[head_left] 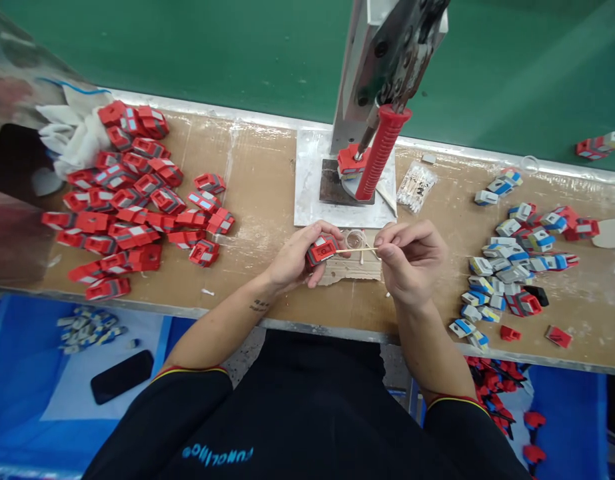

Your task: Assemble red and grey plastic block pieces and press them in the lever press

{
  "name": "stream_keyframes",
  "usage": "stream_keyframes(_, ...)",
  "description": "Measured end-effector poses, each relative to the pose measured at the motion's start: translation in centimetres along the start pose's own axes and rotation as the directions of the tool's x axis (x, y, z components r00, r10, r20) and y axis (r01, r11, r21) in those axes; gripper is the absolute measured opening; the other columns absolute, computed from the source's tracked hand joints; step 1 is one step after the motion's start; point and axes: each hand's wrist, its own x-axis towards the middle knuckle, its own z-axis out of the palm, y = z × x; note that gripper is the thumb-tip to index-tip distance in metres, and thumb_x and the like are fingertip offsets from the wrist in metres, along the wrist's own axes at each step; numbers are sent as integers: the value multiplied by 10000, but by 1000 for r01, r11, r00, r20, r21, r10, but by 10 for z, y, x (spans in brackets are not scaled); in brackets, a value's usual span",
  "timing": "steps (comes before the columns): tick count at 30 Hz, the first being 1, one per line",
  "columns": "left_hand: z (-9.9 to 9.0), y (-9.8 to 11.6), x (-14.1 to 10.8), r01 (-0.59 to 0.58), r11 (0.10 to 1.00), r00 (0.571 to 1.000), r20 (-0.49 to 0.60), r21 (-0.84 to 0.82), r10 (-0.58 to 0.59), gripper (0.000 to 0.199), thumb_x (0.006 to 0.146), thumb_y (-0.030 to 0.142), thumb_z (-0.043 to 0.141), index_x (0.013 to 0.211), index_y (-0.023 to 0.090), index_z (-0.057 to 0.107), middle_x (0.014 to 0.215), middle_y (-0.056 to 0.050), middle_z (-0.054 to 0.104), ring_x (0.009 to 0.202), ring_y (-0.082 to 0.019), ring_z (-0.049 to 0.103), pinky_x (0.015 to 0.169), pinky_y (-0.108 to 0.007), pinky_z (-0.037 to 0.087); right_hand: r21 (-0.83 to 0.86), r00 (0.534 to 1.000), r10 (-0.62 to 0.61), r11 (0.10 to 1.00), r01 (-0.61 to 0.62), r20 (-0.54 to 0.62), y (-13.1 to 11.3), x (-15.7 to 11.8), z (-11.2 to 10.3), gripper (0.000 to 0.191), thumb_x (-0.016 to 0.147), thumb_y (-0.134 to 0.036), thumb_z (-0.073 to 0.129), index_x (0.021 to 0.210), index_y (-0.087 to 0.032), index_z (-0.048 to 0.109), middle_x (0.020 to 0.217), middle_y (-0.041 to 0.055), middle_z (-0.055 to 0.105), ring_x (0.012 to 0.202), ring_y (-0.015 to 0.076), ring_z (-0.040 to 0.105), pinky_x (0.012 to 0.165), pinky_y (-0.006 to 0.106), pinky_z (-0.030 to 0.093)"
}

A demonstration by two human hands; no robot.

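The far edge is cutting off the top of the press [356, 73], and its red handle [382, 153] is hiding part of the red piece [351, 160] in it. The left hand [293, 259] is covering some of the red block [320, 251] it is holding; the right hand [414, 263] is hiding one end of the thin stick [358, 250], whose other end is perhaps touching the block, though showing too small to tell. Marks on the packet [416, 188] are blurring beyond reading. At near right, a sleeve [467, 427] is screening red parts [494, 381]; the left edge is cropping the blue bin [12, 380].
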Motion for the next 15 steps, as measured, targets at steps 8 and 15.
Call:
stream_keyframes(8,3,0,1,38,999,999,24,17,-39,652,891,846,517,852,196,558,678,-26,735,293,-72,436,317,-220,233,-59,998,21,998,-17,67,6,-3,10,323,886,-413,837,777,-239,588,704,-27,721,615,121,681,570,263,543)
stream_keyframes(15,6,2,1,62,998,998,8,24,-62,663,934,842,445,836,198,564,635,-15,709,298,-78,429,336,-231,272,-103,995,50,994,-41,86,5,-6,12,342,879,-439,836,768,-239,581,709,-20,726,618,130,683,567,274,541)
